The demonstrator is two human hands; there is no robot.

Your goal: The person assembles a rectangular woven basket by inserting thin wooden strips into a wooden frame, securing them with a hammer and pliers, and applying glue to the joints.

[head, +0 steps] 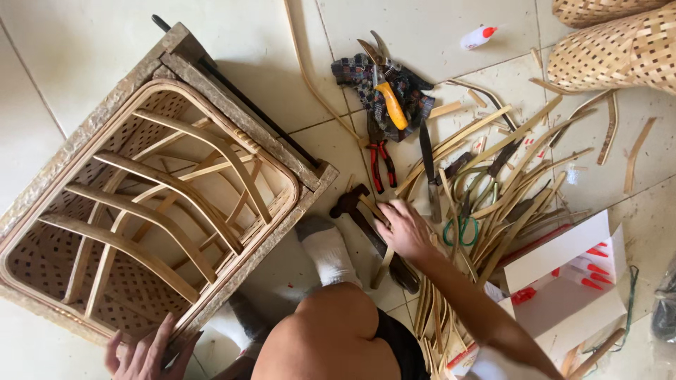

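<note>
bamboo strips [493,176] lie loose on the floor; right hand [405,229], fingers spread, rests on them beside the hammer [373,236]. left hand [144,355], fingers open, touches the woven basket frame [91,127], which holds curved ribs [155,204].

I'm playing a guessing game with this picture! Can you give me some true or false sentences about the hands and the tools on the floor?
1. The right hand rests on the hammer. True.
2. The left hand holds the scissors. False: it touches the edge of the big woven basket frame; the green-handled scissors lie among the bamboo strips.
3. The pruning shears with the yellow handle lie on a dark cloth. True.
4. The red-handled pliers are inside the white box. False: they lie on the floor tiles; the white box holds red-capped tubes.
5. The basket frame is upside down on a table. False: it lies on the floor, its open side up.
</note>
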